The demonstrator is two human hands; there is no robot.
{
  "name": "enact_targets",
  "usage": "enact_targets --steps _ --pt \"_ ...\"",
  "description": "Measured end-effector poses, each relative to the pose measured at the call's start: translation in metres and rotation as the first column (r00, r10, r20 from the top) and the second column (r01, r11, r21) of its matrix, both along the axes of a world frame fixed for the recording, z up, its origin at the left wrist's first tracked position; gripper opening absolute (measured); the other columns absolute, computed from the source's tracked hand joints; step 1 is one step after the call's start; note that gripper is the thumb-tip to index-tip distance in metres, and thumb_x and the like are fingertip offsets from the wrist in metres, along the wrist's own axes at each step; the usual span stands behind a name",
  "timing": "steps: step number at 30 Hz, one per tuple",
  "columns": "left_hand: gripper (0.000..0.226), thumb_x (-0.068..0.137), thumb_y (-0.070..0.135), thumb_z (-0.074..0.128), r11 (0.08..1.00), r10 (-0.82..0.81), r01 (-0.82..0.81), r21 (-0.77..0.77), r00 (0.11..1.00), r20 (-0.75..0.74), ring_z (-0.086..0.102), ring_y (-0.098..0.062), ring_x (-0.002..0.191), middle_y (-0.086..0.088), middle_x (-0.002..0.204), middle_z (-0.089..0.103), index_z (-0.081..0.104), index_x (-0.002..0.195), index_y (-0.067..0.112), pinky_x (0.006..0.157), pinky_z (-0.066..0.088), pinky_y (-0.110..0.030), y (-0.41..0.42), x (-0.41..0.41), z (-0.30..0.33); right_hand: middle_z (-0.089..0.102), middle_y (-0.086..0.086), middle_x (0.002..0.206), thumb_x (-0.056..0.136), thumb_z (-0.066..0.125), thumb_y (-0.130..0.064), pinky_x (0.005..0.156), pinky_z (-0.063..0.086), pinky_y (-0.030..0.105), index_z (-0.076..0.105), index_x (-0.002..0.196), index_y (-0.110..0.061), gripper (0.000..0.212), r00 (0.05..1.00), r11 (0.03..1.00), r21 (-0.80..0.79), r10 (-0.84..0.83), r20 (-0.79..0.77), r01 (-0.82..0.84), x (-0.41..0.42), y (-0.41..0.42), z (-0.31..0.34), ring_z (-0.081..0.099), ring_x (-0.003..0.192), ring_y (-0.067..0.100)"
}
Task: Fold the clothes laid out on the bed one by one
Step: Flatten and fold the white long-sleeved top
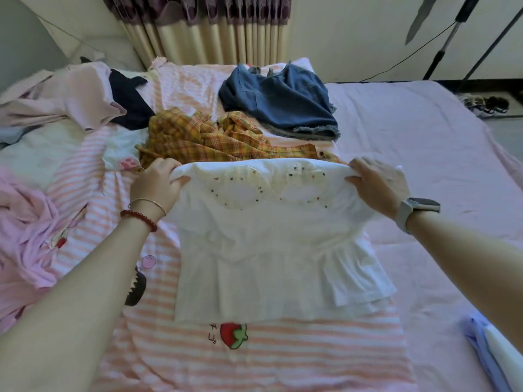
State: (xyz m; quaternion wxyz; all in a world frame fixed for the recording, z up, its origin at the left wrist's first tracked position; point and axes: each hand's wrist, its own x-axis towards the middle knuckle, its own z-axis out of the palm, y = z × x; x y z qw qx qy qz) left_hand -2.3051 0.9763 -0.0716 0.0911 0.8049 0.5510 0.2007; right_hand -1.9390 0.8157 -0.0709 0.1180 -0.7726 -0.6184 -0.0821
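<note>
A white top (268, 250) with a beaded heart pattern lies in the middle of the bed, its far edge lifted off the sheet. My left hand (155, 185) grips the top's far left corner. My right hand (376, 185) grips the far right corner, a grey watch on that wrist. Beyond the top lie a yellow plaid shirt (203, 137) and blue denim shorts (280, 103). A pale pink garment (70, 97) over a dark one (130, 100) sits at the far left.
The top rests on a pink-and-white striped blanket (254, 349) with a strawberry print. A crumpled pink cloth (25, 230) lies at the left edge. Light blue fabric (489, 349) lies at the near right. The pink sheet (424, 142) spreads to the right. A tripod (452, 38) stands by the wall.
</note>
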Motion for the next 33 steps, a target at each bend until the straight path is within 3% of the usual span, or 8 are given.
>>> enact_targets --steps 5,11,15,19,22,26,29,33 --pt "0.01 0.079 0.007 0.07 0.978 -0.197 0.204 0.046 0.972 -0.129 0.06 -0.037 0.07 -0.02 0.082 0.063 0.067 0.087 0.0 0.057 0.043 -0.037 -0.043 -0.024 -0.028 0.06 0.012 0.101 0.09 0.058 -0.018 0.07 0.041 0.038 0.059 0.104 -0.006 0.019 0.994 0.969 -0.224 0.108 0.014 -0.102 -0.011 -0.042 -0.03 0.058 0.096 0.033" --pt "0.029 0.077 0.021 0.045 0.868 -0.469 0.496 0.021 0.834 -0.292 0.06 -0.024 0.05 -0.007 0.06 0.061 0.066 0.062 0.008 0.052 0.049 -0.031 -0.121 -0.068 -0.098 0.06 0.008 0.067 0.053 0.084 0.005 0.049 0.047 0.035 0.066 0.073 -0.007 0.029 0.938 0.907 -0.271 0.345 0.041 -0.322 -0.027 -0.121 -0.084 0.061 0.055 0.029" --pt "0.013 0.062 0.004 0.078 0.888 -0.46 0.431 -0.161 0.835 -0.301 0.062 -0.023 0.053 -0.006 0.06 0.061 0.066 0.061 0.009 0.048 0.049 -0.034 -0.162 -0.087 -0.136 0.062 0.004 0.068 0.051 0.086 -0.008 0.056 0.046 0.037 0.067 0.067 -0.014 0.026 0.94 0.881 -0.387 0.329 0.088 -0.272 -0.037 -0.169 -0.118 0.061 0.059 0.027" --pt "0.033 0.077 0.027 0.042 0.945 -0.326 0.297 -0.139 0.892 -0.313 0.063 -0.03 0.067 -0.01 0.074 0.064 0.069 0.073 0.007 0.057 0.048 -0.038 -0.166 -0.078 -0.138 0.061 0.004 0.067 0.08 0.048 -0.021 0.073 0.034 0.04 0.061 0.059 -0.013 0.026 0.972 0.961 -0.23 0.19 0.14 -0.155 -0.057 -0.178 -0.134 0.059 0.063 0.028" --pt "0.042 0.079 0.032 0.04 0.972 -0.23 0.209 -0.108 0.941 -0.248 0.064 -0.034 0.088 -0.015 0.098 0.067 0.071 0.092 0.006 0.074 0.048 -0.046 -0.165 -0.048 -0.135 0.064 0.008 0.083 0.083 0.044 -0.021 0.085 0.033 0.044 0.066 0.076 -0.012 0.024 0.991 0.993 -0.086 0.088 0.098 -0.079 -0.087 -0.155 -0.138 0.062 0.077 0.03" --pt "0.051 0.093 0.046 0.031 0.928 -0.285 0.169 -0.332 0.896 -0.341 0.019 -0.03 0.142 -0.006 0.152 0.027 0.039 0.141 0.029 0.106 0.014 -0.064 -0.168 -0.007 -0.167 0.047 0.014 0.139 0.091 0.032 -0.035 0.104 0.019 0.063 0.052 0.132 -0.021 0.047 1.0 0.919 -0.394 0.008 -0.008 -0.011 -0.111 -0.123 -0.155 0.041 0.129 0.037" --pt "0.055 0.095 0.055 0.022 0.878 -0.07 -0.109 -0.466 0.934 -0.351 -0.014 -0.017 0.143 0.006 0.157 -0.008 0.008 0.146 0.042 0.109 -0.003 -0.062 -0.168 -0.014 -0.204 -0.001 -0.002 0.158 0.097 0.014 -0.05 0.11 0.0 0.06 0.007 0.147 -0.041 0.051 0.962 0.784 -0.596 -0.264 -0.067 0.174 -0.08 -0.123 -0.179 -0.003 0.144 0.028" --pt "0.056 0.095 0.05 0.028 0.865 0.005 -0.168 -0.473 0.945 -0.326 -0.013 -0.014 0.143 0.002 0.157 -0.009 0.011 0.147 0.036 0.11 0.001 -0.061 -0.166 -0.019 -0.211 -0.011 -0.014 0.156 0.096 0.017 -0.051 0.111 0.008 0.059 -0.001 0.146 -0.043 0.053 0.854 0.653 -0.721 -0.492 -0.169 0.234 -0.033 -0.146 -0.185 -0.006 0.144 0.028"
